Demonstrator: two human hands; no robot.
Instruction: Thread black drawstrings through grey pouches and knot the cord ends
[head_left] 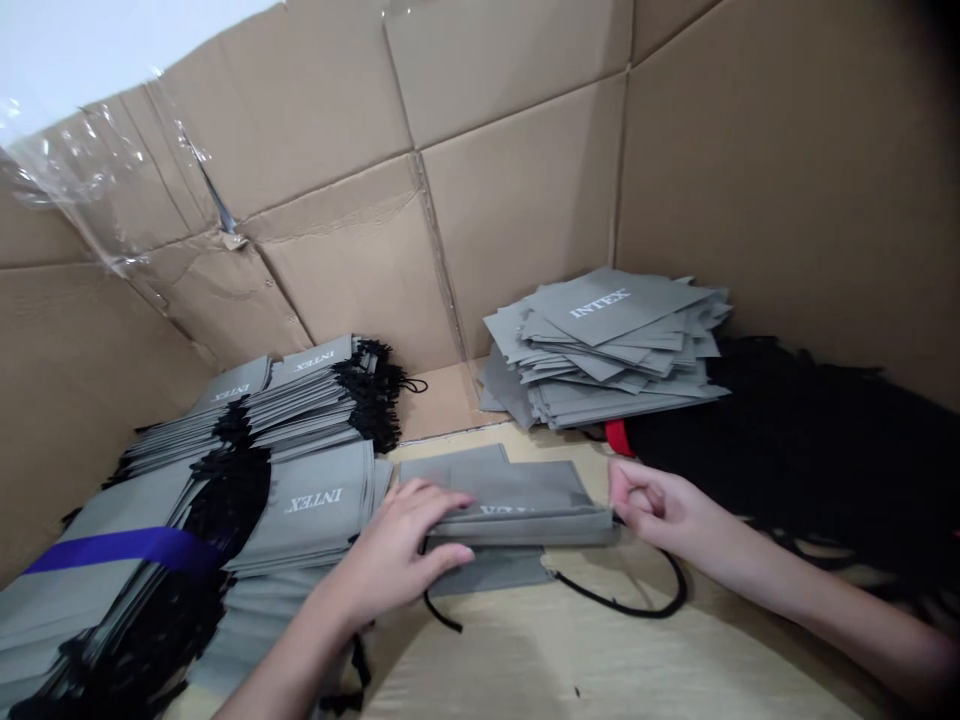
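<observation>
A grey fabric pouch (525, 528) with partly hidden white lettering lies in front of me, its near edge raised in a fold. My left hand (401, 540) rests on the pouch's left end, fingers stretched and thumb apart. At the right end my right hand (641, 497) is closed in a pinch; a black cord (679, 590) runs into it and curves back toward the pouch's lower layer. What lies between the fingertips is mostly hidden. Another short cord end (444, 612) pokes out below my left hand. More grey fabric (457, 465) lies flat behind the pouch.
Loosely piled grey INTEX pouches (615, 345) stand at the back right, beside a heap of black cords (795, 440) with a red band (619, 437). Stacked corded pouches (300, 400) fill the left, one bundle under a purple strap (127, 548). Cardboard walls (517, 190) enclose the worktop (570, 660).
</observation>
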